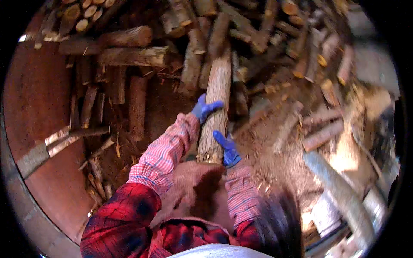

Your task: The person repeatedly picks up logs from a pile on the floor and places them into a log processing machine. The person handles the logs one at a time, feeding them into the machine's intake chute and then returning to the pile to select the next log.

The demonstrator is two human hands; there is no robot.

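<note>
A thick, bark-covered log (217,92) points away from me in the middle of the head view, its near end close to my brown apron (189,176). My left hand (206,108), in a blue glove, grips the log from its left side, with the thumb lying over the top. Nearer to me, my right hand (227,148), gloved in blue too, holds the log's right side close to the near end. The undersides of both hands are hidden by the log.
Many logs (133,56) lie piled at the far side and left. A rust-brown panel (38,103) stands along the left. To the right, loose logs (322,135) lie on brown, chip-strewn ground, and a long pale pole (340,189) slants nearer to me.
</note>
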